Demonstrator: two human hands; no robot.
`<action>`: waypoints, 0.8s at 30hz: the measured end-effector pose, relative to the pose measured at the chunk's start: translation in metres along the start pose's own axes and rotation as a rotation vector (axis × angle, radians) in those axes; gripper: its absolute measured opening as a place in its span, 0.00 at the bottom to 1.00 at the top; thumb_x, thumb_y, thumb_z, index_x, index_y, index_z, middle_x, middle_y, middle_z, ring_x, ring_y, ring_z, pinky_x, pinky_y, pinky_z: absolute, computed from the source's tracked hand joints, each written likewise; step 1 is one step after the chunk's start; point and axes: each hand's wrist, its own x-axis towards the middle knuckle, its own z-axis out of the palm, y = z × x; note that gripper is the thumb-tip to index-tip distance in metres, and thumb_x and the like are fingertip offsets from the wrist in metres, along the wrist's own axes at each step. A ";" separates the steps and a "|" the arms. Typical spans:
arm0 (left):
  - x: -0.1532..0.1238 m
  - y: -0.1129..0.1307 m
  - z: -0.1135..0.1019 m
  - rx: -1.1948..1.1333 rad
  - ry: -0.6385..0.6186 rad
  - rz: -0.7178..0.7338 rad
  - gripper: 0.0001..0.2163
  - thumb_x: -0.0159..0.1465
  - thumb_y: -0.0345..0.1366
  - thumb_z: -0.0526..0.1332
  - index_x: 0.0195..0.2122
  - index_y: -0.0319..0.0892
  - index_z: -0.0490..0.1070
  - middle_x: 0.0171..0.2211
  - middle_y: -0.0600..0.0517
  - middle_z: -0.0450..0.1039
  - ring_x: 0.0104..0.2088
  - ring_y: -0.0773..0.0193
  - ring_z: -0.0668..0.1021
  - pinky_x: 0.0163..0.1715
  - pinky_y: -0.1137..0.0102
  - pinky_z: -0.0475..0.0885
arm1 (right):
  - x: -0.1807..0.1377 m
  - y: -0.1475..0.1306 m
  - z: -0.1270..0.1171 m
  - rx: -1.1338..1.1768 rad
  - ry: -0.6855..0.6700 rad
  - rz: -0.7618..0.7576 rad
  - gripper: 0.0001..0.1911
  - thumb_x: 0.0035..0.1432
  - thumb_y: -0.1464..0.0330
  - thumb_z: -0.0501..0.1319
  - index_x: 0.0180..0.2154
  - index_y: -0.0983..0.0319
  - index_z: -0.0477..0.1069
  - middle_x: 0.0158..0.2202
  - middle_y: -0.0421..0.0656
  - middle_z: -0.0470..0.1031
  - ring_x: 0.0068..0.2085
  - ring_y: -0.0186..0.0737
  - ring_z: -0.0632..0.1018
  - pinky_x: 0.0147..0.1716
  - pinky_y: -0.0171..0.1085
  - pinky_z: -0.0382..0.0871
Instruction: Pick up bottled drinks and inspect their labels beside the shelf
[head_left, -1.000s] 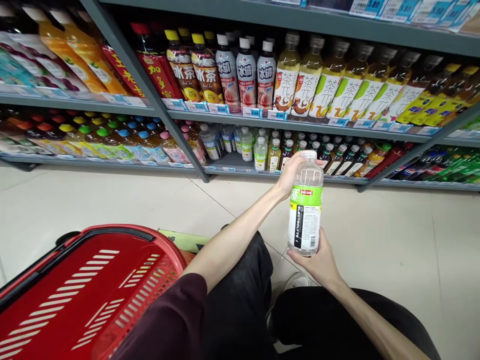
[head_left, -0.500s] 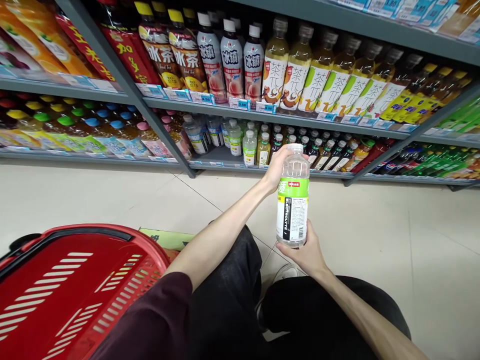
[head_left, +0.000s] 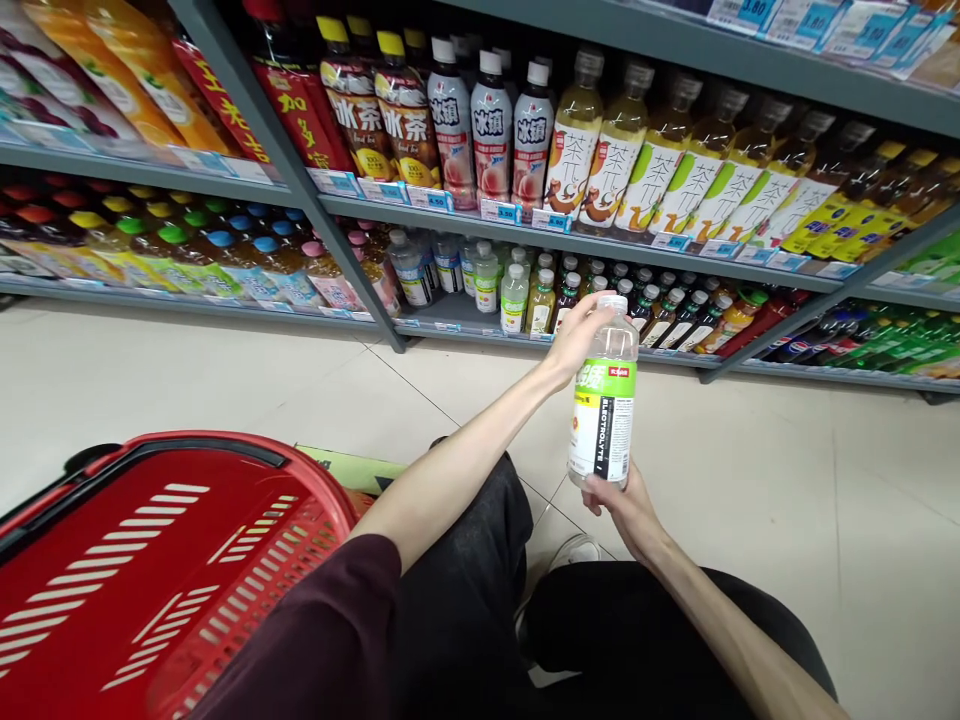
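Observation:
A clear drink bottle [head_left: 604,415] with a green and white label marked "ELECTROLYTE" stands nearly upright in front of me, between both hands. My left hand [head_left: 579,338] grips it near the neck, just below the white cap; some of its fingers are hidden behind the bottle. Supporting the base from below and the right is my right hand [head_left: 626,508], its thumb on the front and its other fingers partly behind. Similar green-labelled bottles [head_left: 514,300] stand on the bottom shelf beyond my left hand.
A red shopping basket [head_left: 172,570] is on the floor to my left, beside a yellow-green piece [head_left: 349,468]. Ahead, grey shelves [head_left: 480,215] hold rows of drinks, including iced tea bottles [head_left: 405,120]. Pale floor tiles [head_left: 420,385] lie between me and the shelves.
The bottle has been turned so that more of the label's left part faces me. My right hand has shifted its hold at the base. The whole view has moved slightly left.

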 end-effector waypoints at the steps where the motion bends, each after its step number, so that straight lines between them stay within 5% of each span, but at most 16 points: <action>1: 0.001 0.000 -0.001 0.011 0.005 0.003 0.21 0.61 0.40 0.68 0.54 0.41 0.70 0.41 0.46 0.82 0.39 0.57 0.83 0.47 0.57 0.77 | 0.001 0.000 0.000 0.042 0.022 0.024 0.34 0.52 0.53 0.76 0.52 0.61 0.66 0.38 0.44 0.77 0.27 0.36 0.70 0.25 0.35 0.62; 7: 0.005 -0.003 -0.003 -0.049 0.005 -0.023 0.23 0.58 0.42 0.71 0.53 0.43 0.74 0.41 0.46 0.82 0.45 0.55 0.83 0.55 0.56 0.73 | 0.001 -0.011 0.003 0.196 0.029 0.043 0.32 0.56 0.43 0.68 0.48 0.63 0.72 0.38 0.50 0.78 0.23 0.33 0.64 0.24 0.35 0.54; 13: -0.004 0.003 0.003 -0.253 -0.110 -0.065 0.21 0.61 0.44 0.69 0.53 0.43 0.73 0.40 0.49 0.79 0.44 0.56 0.82 0.50 0.60 0.76 | -0.004 -0.022 -0.002 0.382 -0.221 0.171 0.42 0.64 0.34 0.45 0.46 0.63 0.74 0.28 0.51 0.78 0.15 0.29 0.54 0.21 0.35 0.47; 16: -0.011 0.010 0.007 -0.287 -0.153 -0.062 0.20 0.60 0.43 0.69 0.52 0.43 0.72 0.40 0.48 0.79 0.48 0.53 0.82 0.50 0.58 0.76 | -0.006 -0.024 -0.008 0.376 -0.337 0.287 0.45 0.60 0.31 0.42 0.40 0.63 0.75 0.23 0.48 0.75 0.13 0.28 0.51 0.19 0.35 0.44; 24: -0.009 0.018 0.007 -0.243 0.025 -0.047 0.15 0.61 0.39 0.68 0.47 0.42 0.71 0.35 0.50 0.77 0.45 0.53 0.83 0.49 0.58 0.76 | -0.002 -0.040 -0.001 0.227 -0.120 0.262 0.39 0.61 0.34 0.50 0.49 0.60 0.75 0.41 0.52 0.79 0.25 0.45 0.74 0.16 0.37 0.57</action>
